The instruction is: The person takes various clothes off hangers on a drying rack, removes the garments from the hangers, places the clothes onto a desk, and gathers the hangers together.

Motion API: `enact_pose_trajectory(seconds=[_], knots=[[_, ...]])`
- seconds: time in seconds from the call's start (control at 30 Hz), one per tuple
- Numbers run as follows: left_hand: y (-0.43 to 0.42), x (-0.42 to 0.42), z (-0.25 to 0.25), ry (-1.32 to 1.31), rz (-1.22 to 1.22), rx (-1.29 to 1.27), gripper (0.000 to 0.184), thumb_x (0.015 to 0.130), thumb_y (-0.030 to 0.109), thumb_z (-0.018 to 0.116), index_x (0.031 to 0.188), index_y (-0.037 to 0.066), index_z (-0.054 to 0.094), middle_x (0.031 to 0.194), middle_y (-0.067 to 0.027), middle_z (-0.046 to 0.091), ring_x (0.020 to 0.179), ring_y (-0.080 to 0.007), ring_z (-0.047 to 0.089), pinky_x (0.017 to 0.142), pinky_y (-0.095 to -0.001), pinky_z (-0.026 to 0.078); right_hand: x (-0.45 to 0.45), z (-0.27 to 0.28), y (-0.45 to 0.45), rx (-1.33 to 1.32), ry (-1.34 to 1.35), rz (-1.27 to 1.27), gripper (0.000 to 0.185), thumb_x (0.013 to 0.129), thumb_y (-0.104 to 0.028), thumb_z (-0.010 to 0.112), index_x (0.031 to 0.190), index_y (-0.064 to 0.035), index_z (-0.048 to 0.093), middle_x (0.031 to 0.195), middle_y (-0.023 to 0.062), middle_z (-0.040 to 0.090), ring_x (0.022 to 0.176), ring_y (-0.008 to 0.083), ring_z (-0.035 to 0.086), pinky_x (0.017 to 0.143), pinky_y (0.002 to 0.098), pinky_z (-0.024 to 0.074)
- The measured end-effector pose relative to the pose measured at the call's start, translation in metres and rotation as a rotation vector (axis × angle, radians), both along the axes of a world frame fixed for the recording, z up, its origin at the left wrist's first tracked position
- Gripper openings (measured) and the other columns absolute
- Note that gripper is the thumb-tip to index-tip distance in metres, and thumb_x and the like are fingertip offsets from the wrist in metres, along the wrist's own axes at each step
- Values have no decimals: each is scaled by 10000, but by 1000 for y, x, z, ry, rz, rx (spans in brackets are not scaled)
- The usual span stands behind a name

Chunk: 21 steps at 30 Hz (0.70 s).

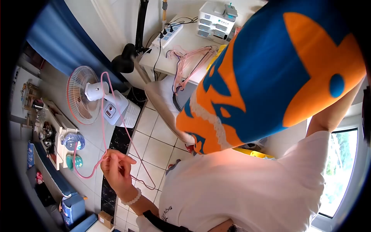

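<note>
My left hand, with a white bracelet at the wrist, is closed around a thin pink cord. The cord makes a tall loop above the hand and hangs in slack curves on both sides of it. My right forearm passes behind a large blue and orange patterned cloth with a lace strip, and the hand itself is hidden. Up on the white table lies a tangled bundle of pink cords, with some dark ones among them.
A white standing fan is at the left, near a blue curtain. On the table are a power strip and a small drawer box. A black lamp stands beside it. A shelf holds a water bottle.
</note>
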<state>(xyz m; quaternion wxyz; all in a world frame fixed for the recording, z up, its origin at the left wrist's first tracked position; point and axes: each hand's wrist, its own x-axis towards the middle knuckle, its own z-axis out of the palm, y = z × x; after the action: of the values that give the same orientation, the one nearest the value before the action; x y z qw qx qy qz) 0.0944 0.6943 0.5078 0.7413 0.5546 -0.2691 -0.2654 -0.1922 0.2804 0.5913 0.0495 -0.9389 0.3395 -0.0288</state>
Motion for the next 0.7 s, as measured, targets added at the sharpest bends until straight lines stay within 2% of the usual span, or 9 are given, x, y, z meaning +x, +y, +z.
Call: enact_pose_trajectory(seconds=[0.13,0.27,0.7], knots=[[-2,3,0,18,20,-1,222,936,122,399,780,6,507,593,-159,597,307,-33,196,324,-175,151,26,-36,-17,-31,186,14,610,616,-111,700,1181,12,509,989,173,616,837,267,636,784,369,519],[7,12,0,29,39,29,219,931,114,398,768,13,503,600,-168,606,309,-31,192,327,-178,151,34,-42,-27,-71,225,5,585,620,-113,690,1164,16,519,991,176,615,837,274,632,791,378,513],[29,10,-1,-3,119,94,231,923,112,422,727,21,501,583,-135,597,317,-29,220,331,-170,147,-3,116,-32,-323,-551,27,507,633,-118,658,1106,29,553,998,187,610,837,297,620,814,406,495]])
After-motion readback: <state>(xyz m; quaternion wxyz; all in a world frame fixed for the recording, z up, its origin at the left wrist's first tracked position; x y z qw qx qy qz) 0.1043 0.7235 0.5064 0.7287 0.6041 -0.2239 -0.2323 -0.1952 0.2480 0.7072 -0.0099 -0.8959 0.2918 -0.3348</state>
